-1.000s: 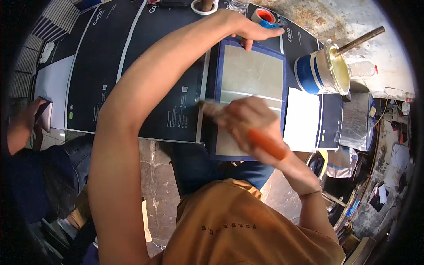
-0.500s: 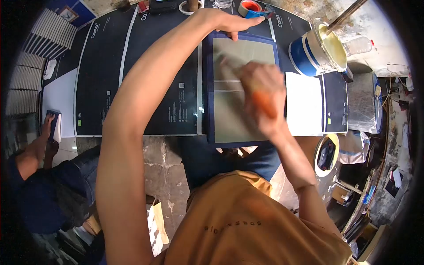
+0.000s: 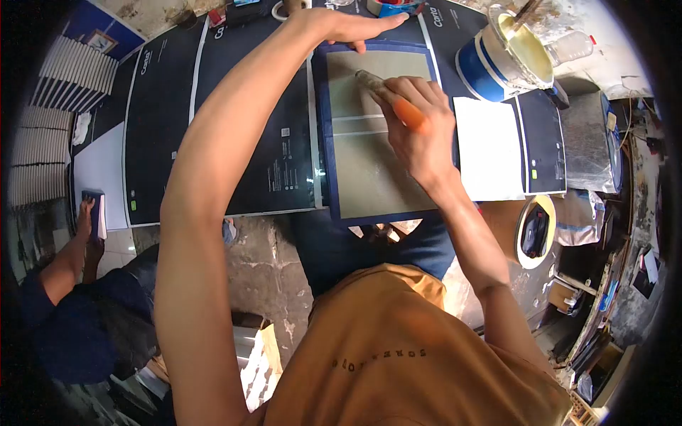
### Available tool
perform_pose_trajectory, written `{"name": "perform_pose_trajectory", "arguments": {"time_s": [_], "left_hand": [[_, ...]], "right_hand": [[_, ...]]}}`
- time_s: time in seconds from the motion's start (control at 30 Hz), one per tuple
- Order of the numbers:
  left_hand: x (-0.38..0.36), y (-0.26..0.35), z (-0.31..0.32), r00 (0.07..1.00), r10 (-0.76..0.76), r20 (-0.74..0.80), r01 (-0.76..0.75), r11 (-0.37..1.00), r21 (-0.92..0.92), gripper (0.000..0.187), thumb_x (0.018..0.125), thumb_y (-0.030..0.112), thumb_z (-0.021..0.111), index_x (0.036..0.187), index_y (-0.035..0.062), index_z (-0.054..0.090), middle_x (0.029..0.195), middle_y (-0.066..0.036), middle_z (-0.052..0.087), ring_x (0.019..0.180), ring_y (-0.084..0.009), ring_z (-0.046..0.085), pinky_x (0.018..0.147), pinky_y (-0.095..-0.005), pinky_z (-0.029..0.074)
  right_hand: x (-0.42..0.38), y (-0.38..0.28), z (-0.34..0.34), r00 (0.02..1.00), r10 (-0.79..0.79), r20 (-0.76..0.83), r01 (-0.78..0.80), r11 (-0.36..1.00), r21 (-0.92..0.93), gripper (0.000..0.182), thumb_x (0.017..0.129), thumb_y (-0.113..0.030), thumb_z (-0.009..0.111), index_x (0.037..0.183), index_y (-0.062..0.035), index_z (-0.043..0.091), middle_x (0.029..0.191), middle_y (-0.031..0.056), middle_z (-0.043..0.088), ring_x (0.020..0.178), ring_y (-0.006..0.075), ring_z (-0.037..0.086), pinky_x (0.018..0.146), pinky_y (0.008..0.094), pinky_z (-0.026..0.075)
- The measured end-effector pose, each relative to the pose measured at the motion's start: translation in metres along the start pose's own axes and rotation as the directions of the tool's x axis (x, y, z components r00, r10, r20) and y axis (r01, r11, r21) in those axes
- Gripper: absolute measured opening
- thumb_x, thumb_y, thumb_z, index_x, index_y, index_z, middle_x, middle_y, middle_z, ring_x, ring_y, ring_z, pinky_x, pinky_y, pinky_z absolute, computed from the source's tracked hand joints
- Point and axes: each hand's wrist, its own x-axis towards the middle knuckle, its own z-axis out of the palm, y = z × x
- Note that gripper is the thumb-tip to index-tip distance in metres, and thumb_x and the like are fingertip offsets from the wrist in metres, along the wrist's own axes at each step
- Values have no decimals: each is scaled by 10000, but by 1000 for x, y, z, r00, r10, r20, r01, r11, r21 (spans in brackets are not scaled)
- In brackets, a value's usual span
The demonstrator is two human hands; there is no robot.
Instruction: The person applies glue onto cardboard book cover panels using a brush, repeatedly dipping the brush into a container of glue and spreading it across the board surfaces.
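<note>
Before me lies a book cover (image 3: pixel 383 167), grey boards inside a dark blue folded border, with a narrow strip across its middle. My left hand (image 3: pixel 362 28) is at its far edge, fingers stretched out to the right and one digit bent down onto the border. My right hand (image 3: pixel 423 135) is closed round an orange-handled tool (image 3: pixel 412 116) over the right half of the cover. The tool's greyish, blunt tip points up and left, at the upper board; I cannot make out its exact kind.
A blue-and-white bucket (image 3: pixel 490 67) of pale paste with a stick in it stands at back right. White paper (image 3: pixel 488 149) lies right of the cover. Stacked books (image 3: pixel 82 67) rise at far left. Another person's hand (image 3: pixel 87 213) holds a dark blue book (image 3: pixel 98 216) there.
My right hand, blurred before, has moved slightly up and now shows sharply with the tool. My left hand stays at the far edge. The whole view has shifted slightly.
</note>
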Motion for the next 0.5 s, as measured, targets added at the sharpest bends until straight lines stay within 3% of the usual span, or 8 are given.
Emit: {"name": "perform_pose_trajectory", "arguments": {"time_s": [0.03,0.1,0.17,0.27,0.33,0.37,0.43,0.5], "left_hand": [[-3,4,-1,1000,22,-7,-22,1000,13,933,805,906,119,1573,378,90,1408,-282,498,1448,-438,267,1163,-617,116],[-12,13,-7,994,-108,36,107,994,33,950,791,917,109,1573,378,85,1409,-279,498,1446,-452,258,1157,-629,132],[-11,21,-5,977,-214,-1,212,970,116,990,758,944,96,1572,381,73,1412,-282,494,1445,-482,232,1129,-659,170],[-8,17,-1,975,-223,2,221,968,119,1011,743,956,98,1573,379,59,1419,-281,487,1440,-482,246,1118,-665,183],[-2,13,-4,976,-217,26,214,974,79,1008,747,954,102,1573,379,47,1427,-276,481,1431,-469,286,1117,-654,200],[-1,14,-4,983,-182,37,178,979,94,1006,749,952,103,1573,379,42,1431,-271,480,1426,-461,300,1117,-643,210],[-7,26,-7,981,-187,60,179,977,116,996,756,946,106,1573,380,42,1439,-256,480,1421,-448,320,1117,-619,233],[-22,53,-15,960,-265,89,252,959,130,982,766,939,111,1573,382,52,1449,-234,481,1419,-436,333,1114,-593,258]], "right_hand": [[1,-1,5,998,68,14,-68,998,5,236,711,-56,681,946,-75,670,925,116,634,866,310,589,761,391,461],[-26,-33,4,971,-104,213,71,985,160,267,712,-76,686,977,-102,683,915,109,626,868,291,588,764,394,464],[-59,-74,-1,929,-318,191,260,925,278,295,685,-105,681,980,-106,682,894,88,621,860,272,588,751,392,457],[-47,-71,-29,926,-299,229,219,922,320,345,717,-99,643,1061,-130,646,885,66,577,874,267,571,763,402,452],[-11,-43,-39,970,-105,221,65,982,179,385,712,-92,643,1094,-139,649,935,71,606,899,285,569,806,401,455],[-2,-19,-24,996,-53,70,48,996,71,417,703,-77,657,1117,-126,648,1002,73,640,911,300,575,820,409,446],[15,3,-1,1000,25,2,-25,1000,-19,363,688,-74,692,1046,-131,670,981,88,659,926,316,584,856,427,433],[-4,-16,11,990,3,140,-5,1000,10,321,706,-97,678,1022,-157,677,910,77,640,916,288,592,839,403,442]]}}
